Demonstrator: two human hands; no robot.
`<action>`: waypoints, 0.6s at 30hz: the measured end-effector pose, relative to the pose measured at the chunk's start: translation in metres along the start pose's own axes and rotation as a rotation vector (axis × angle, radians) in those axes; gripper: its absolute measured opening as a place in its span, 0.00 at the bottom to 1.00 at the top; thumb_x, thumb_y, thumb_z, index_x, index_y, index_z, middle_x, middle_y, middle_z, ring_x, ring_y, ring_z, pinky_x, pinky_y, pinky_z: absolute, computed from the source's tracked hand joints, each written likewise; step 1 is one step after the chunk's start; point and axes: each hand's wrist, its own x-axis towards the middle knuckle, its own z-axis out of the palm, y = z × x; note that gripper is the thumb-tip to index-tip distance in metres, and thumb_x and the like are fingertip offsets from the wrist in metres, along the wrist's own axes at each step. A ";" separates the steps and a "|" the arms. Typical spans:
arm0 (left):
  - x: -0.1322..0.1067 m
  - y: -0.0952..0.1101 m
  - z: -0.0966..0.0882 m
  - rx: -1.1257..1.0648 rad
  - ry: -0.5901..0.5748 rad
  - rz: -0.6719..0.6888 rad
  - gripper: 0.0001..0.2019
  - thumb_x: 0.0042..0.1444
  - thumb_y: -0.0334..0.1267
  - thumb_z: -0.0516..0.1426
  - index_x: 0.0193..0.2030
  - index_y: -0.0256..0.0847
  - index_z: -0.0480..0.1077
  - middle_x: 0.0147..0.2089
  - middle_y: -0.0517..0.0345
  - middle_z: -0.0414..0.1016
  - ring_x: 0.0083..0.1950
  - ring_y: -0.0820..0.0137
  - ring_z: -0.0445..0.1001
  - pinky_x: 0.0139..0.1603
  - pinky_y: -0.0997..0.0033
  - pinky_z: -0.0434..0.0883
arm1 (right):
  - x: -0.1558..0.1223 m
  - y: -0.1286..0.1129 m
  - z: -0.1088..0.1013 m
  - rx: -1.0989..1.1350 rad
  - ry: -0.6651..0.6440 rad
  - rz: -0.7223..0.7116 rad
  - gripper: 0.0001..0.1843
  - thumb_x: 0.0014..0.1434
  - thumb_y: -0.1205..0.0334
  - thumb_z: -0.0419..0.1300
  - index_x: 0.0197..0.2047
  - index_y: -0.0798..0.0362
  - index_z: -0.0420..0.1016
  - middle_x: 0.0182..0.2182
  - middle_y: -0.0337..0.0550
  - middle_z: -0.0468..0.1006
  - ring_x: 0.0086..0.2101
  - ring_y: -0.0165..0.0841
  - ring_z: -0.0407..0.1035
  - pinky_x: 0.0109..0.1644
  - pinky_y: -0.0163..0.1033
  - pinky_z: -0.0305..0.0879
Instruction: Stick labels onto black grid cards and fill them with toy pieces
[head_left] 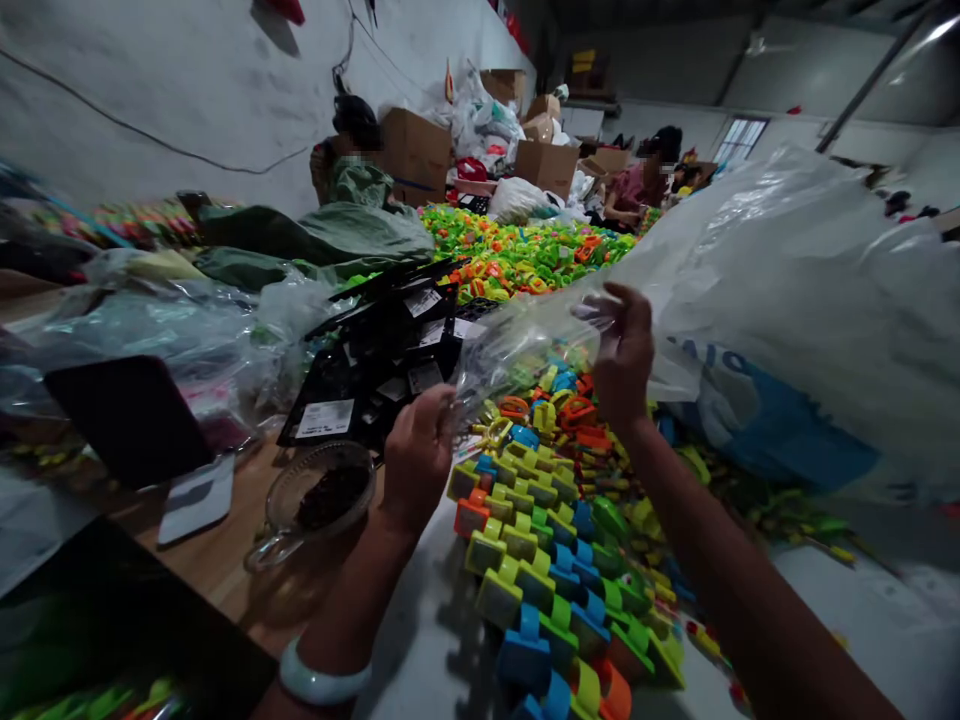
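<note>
A clear plastic bag [517,350] is stretched between my two hands. My left hand [421,450] is closed on its near left end, the wrist wearing a pale bangle. Farther right and a little higher, my right hand [626,350] pinches the other end, with the fingers partly curled. Below the bag stand rows of small plastic toy pieces [525,540] with square faces and curved bands, in yellow, green, blue and orange. None of these pieces can be made out inside the bag.
Left of my hands are a glass cup [322,490] with dark contents, black trays [397,350] with white labels, and a propped dark tablet-like panel [131,420]. A large white sack [810,300] bulges at right. Beyond lies a heap of colourful pieces [517,245], with people near it.
</note>
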 end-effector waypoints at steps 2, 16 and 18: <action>-0.023 -0.011 0.004 0.085 -0.078 -0.129 0.10 0.63 0.41 0.52 0.48 0.43 0.68 0.41 0.55 0.77 0.40 0.65 0.74 0.41 0.68 0.68 | -0.034 0.011 0.006 -0.005 -0.127 -0.035 0.23 0.66 0.61 0.43 0.63 0.48 0.60 0.58 0.47 0.71 0.56 0.36 0.68 0.61 0.47 0.64; -0.139 0.029 -0.018 -0.099 -0.116 -0.340 0.17 0.66 0.39 0.48 0.57 0.42 0.69 0.44 0.51 0.73 0.47 0.66 0.74 0.49 0.67 0.71 | -0.171 -0.008 -0.075 0.093 -0.615 0.469 0.27 0.66 0.47 0.47 0.62 0.50 0.68 0.59 0.47 0.72 0.59 0.42 0.66 0.63 0.52 0.62; -0.162 0.036 -0.024 -0.114 -0.158 -0.408 0.17 0.65 0.40 0.48 0.57 0.42 0.68 0.48 0.49 0.76 0.49 0.64 0.75 0.49 0.65 0.71 | -0.204 -0.019 -0.088 0.028 -0.556 0.480 0.26 0.65 0.49 0.48 0.62 0.48 0.68 0.59 0.45 0.71 0.59 0.42 0.65 0.63 0.52 0.62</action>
